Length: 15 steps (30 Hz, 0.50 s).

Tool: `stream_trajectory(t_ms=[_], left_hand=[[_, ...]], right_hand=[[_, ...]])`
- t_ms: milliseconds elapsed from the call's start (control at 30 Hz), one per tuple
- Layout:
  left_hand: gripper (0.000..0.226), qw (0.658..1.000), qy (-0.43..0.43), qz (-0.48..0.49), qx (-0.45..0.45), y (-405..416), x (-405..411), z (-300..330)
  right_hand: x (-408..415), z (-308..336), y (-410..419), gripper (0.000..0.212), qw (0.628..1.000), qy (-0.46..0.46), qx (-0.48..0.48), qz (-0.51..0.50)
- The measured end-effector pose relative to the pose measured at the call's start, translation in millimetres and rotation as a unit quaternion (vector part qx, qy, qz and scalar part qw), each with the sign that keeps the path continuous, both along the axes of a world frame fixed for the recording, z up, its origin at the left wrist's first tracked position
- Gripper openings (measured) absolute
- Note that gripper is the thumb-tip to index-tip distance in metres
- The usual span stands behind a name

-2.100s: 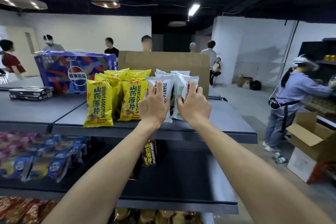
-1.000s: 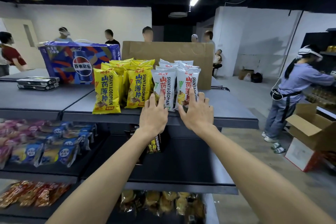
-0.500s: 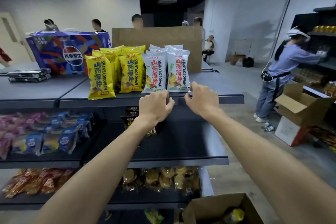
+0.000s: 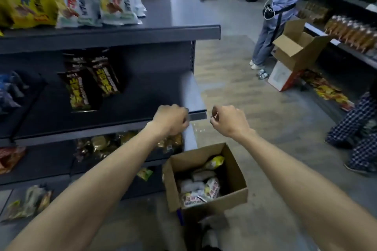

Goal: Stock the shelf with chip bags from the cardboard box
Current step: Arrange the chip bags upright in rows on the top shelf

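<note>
Head view: left hand [image 4: 170, 120] and right hand [image 4: 229, 121] hang empty, fingers loosely curled, above the open cardboard box [image 4: 232, 195] on the floor by the shelf's [image 4: 114, 31] right end. White chip bags [image 4: 201, 191] lie inside. Best reach straight down and take bags by their edges to avoid crushing the chips.

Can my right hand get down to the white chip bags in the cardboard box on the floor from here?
Probably yes. The right hand is empty, loosely curled, above the open cardboard box; nothing lies between it and the white chip bags, though it must drop well down.
</note>
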<state>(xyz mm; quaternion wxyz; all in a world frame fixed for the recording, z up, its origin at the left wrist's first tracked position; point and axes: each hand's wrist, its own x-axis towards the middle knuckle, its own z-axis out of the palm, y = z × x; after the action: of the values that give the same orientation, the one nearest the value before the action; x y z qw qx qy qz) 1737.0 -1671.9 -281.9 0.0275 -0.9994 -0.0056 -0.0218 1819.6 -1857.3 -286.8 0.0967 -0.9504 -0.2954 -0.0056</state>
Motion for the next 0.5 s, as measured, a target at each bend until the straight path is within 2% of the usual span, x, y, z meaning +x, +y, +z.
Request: stream_trajectory(t_ms=[300,500], left_hand=[[0.022,0.981,0.159,0.038,-0.105,-62,1,-145],[0.020,0.956,0.243,0.087,-0.138,-74,-27,-215]], right_hand=[[23,-119,-59,0.022,0.988,0.143,-0.054,-0.002],[7,-196,-78,0.028,0.961,0.253,-0.102,-0.036]])
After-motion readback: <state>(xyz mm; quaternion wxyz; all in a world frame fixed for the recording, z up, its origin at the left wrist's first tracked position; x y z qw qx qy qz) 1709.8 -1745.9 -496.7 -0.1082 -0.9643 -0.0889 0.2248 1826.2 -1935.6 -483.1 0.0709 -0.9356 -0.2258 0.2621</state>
